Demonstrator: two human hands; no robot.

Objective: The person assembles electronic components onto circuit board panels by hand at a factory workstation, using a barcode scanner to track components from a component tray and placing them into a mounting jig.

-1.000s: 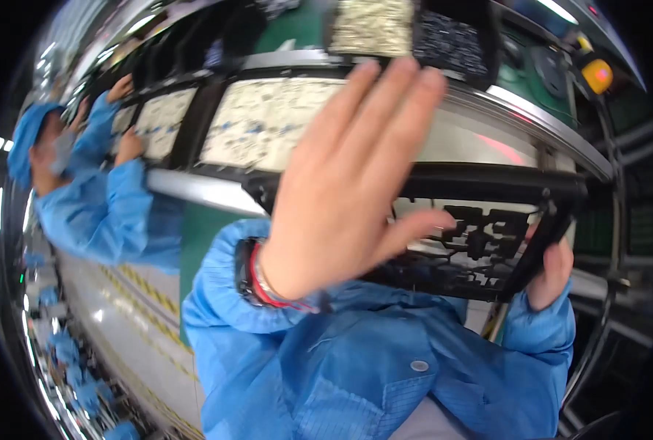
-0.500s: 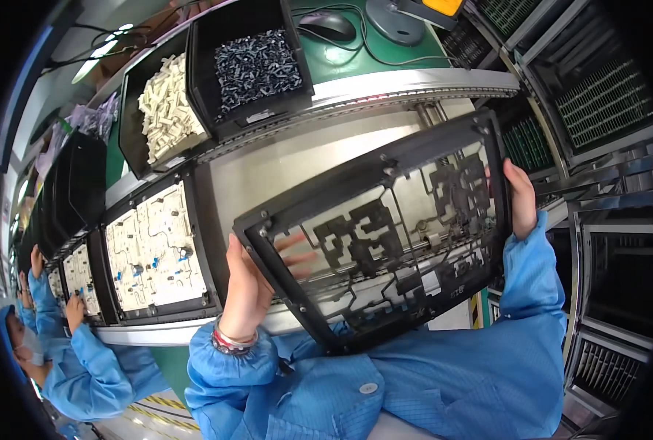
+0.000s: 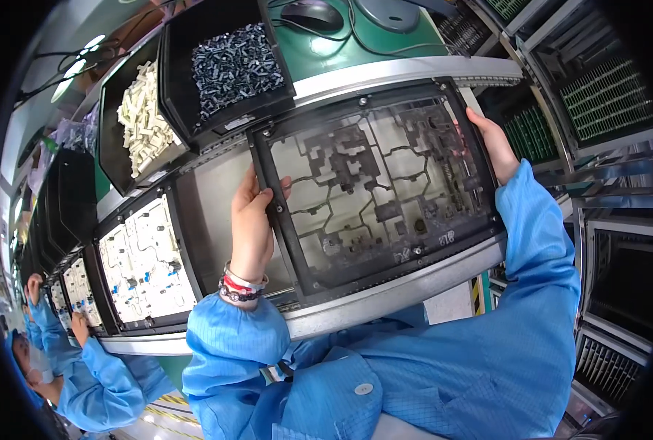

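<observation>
A black-framed carrier tray (image 3: pixel 319 115) lies over the conveyor rails in front of me, nearly level with them. Dark cut-out shapes and branching lines cover its see-through middle. My left hand (image 3: pixel 252 220) grips the tray's left side, thumb on top and some fingers past the edge. At the far right corner, my right hand (image 3: pixel 493 143) holds the right side; its fingers are partly hidden by the frame. Left of my left hand, on the same line, sits another black frame with a white board (image 3: pixel 147 260) bearing small blue and dark parts.
Beyond the line stand a black bin of white connectors (image 3: pixel 147 121) and a black bin of dark small parts (image 3: pixel 238 70). A mouse (image 3: pixel 312 15) rests on the green bench. Racks of boards (image 3: pixel 609 92) rise at right. A masked co-worker (image 3: pixel 96 374) works at left.
The tray has moved away from my body and gone from steeply tilted to nearly flat over the rails. Both my hands have travelled with it. My view has shifted slightly.
</observation>
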